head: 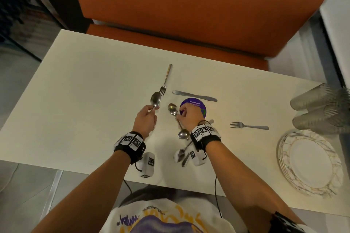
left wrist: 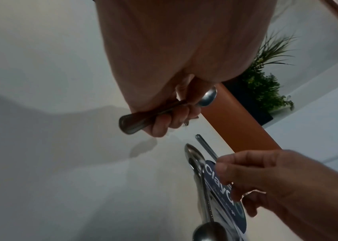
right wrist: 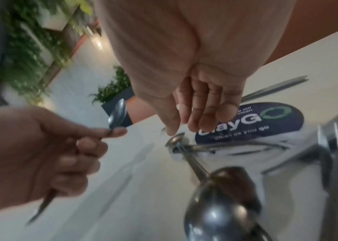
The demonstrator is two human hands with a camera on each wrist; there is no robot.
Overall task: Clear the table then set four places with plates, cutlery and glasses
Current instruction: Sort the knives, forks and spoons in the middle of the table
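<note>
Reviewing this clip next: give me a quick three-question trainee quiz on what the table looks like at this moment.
1. True or false: the left hand holds a fork.
2. Where is the stack of plates? A, at the right end of the table; B, on the floor; C, in a sink.
3. Fill in: the knife lies just beyond the purple ___.
Key: 1 false, it holds a spoon; 2 A; 3 sticker.

Orange bench [head: 189,5], potted plant [left wrist: 263,84].
</note>
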